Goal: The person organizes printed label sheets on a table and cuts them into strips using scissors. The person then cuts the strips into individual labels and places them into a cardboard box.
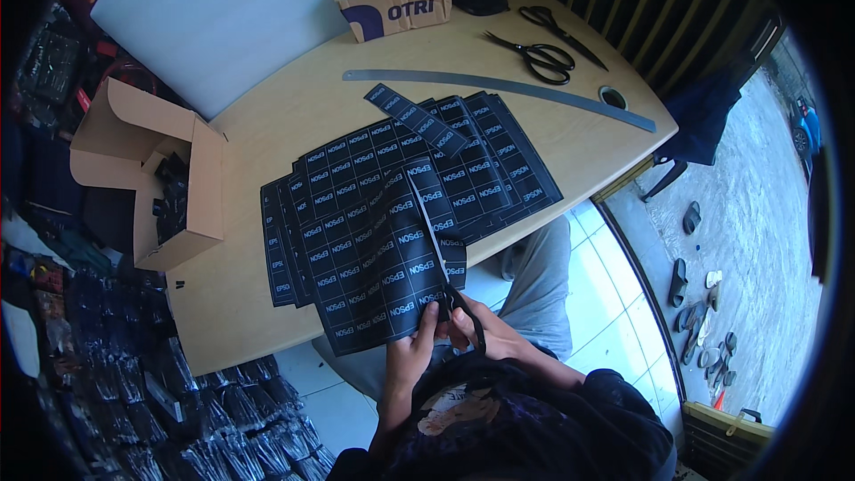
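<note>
A black sheet printed with a grid of pale labels [365, 249] lies over the table's near edge, its front part bulging upward. My left hand [412, 358] pinches its near right corner, thumb on top. My right hand [485, 331] is closed around the black handles of a pair of scissors [479, 328], set at the sheet's near edge. A pale narrow line runs up the sheet from the scissors; I cannot tell whether it is blade or cut edge. Beneath and beside are more black printed sheets [527, 180]. A cut strip of labels [419, 120] lies diagonally across them.
On the wooden table [240, 321], an open cardboard box [205, 223] with black pieces stands left. A steel ruler [499, 86], looped-handle scissors [545, 62], larger scissors [570, 34], a tape roll [612, 96] and a closed carton [392, 11] lie toward the back. Plastic-wrapped packs [214, 419] cover the lower left.
</note>
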Available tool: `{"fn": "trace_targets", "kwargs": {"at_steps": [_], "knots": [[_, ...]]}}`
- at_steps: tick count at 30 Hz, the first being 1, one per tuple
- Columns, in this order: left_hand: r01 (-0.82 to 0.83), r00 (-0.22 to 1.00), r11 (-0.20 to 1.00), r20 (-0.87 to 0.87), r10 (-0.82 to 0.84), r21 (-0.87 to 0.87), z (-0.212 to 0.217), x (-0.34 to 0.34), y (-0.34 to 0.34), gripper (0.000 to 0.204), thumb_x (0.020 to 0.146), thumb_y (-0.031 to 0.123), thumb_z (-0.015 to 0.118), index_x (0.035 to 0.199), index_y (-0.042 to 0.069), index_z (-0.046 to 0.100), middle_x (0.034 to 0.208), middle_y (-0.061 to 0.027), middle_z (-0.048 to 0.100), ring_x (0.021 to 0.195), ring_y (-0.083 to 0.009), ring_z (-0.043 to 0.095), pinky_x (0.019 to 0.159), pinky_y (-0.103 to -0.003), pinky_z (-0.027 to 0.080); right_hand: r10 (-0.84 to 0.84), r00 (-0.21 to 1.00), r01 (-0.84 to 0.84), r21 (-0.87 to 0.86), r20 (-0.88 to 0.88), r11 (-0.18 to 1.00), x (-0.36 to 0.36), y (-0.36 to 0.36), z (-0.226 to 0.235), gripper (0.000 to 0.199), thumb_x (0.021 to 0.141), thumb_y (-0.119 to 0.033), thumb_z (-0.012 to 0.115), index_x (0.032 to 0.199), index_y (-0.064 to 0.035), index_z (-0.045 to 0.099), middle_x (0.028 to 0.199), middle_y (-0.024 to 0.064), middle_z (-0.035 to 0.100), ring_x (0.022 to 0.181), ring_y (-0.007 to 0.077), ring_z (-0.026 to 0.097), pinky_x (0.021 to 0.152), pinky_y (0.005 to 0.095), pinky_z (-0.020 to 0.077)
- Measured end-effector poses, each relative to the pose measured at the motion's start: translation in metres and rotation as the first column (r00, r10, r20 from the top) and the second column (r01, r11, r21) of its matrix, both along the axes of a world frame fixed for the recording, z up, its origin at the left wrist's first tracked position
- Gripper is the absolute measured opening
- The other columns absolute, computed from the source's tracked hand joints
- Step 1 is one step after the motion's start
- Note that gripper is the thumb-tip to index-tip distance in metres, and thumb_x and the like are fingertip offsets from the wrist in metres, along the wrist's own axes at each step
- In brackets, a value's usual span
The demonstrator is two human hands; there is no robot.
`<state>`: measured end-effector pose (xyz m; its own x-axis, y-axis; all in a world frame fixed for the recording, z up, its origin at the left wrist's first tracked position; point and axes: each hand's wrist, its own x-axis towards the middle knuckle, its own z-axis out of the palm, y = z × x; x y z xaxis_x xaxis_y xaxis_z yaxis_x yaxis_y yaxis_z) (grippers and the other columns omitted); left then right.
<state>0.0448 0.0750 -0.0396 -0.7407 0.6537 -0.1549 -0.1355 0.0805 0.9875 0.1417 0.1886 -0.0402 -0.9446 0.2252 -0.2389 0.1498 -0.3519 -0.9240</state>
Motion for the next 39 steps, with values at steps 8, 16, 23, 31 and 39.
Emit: {"fn": "trace_targets", "kwargs": {"at_steps": [8,16,23,31,39], "knots": [[0.011,1.0,1.0,-0.022,-0.011,-0.004,0.005,0.0,0.001,0.017,0.092,0.015,0.058,0.097,-0.002,0.058,0.072,-0.0032,0.062,0.06,-0.0071,0.059,0.052,-0.021,0.05,0.032,0.999,-0.032,-0.03,0.004,0.999,0.001,0.005,0.001,0.062,0.091,-0.059,0.042,0.109,-0.0002,0.044,0.076,0.0039,0.054,0.053,0.0074,0.045,0.048,0.0234,0.0366],[0.013,0.999,0.999,0.03,-0.014,0.039,0.005,-0.001,0.001,0.017,0.093,0.014,0.057,0.096,-0.002,0.057,0.071,-0.0031,0.061,0.058,-0.007,0.058,0.053,-0.021,0.049,-0.019,0.999,0.02,-0.023,0.03,1.0,0.0,0.004,0.015,0.058,0.093,-0.056,0.04,0.099,0.0008,0.046,0.062,0.0008,0.047,0.049,0.0083,0.043,0.047,0.0235,0.0357],[0.017,0.999,0.999,0.043,-0.02,0.052,0.006,-0.001,0.001,0.016,0.093,0.014,0.057,0.096,-0.002,0.057,0.074,-0.0037,0.062,0.059,-0.007,0.058,0.053,-0.021,0.048,-0.029,0.998,0.028,0.025,0.049,0.999,-0.004,0.002,0.016,0.055,0.095,-0.053,0.036,0.094,-0.0002,0.048,0.058,0.0002,0.046,0.049,0.0085,0.045,0.048,0.0233,0.0367],[0.013,1.0,0.999,-0.021,-0.012,0.037,0.007,-0.001,0.003,0.014,0.092,0.012,0.057,0.093,-0.002,0.059,0.067,-0.0023,0.061,0.057,-0.0073,0.058,0.053,-0.02,0.047,-0.057,0.998,0.058,-0.029,0.025,0.998,-0.004,-0.001,0.011,0.042,0.098,-0.043,0.038,0.094,-0.0013,0.047,0.07,0.0018,0.051,0.049,0.007,0.045,0.046,0.0224,0.0371],[0.039,0.999,0.999,-0.007,-0.039,0.035,0.007,-0.004,-0.001,0.017,0.093,0.011,0.055,0.103,-0.002,0.057,0.081,-0.0047,0.063,0.062,-0.0064,0.057,0.054,-0.02,0.048,-0.022,0.998,0.021,0.024,0.051,0.999,-0.006,0.003,0.014,0.044,0.098,-0.043,0.038,0.094,0.0001,0.047,0.062,0.0022,0.051,0.046,0.0085,0.047,0.045,0.0238,0.0392]]}}
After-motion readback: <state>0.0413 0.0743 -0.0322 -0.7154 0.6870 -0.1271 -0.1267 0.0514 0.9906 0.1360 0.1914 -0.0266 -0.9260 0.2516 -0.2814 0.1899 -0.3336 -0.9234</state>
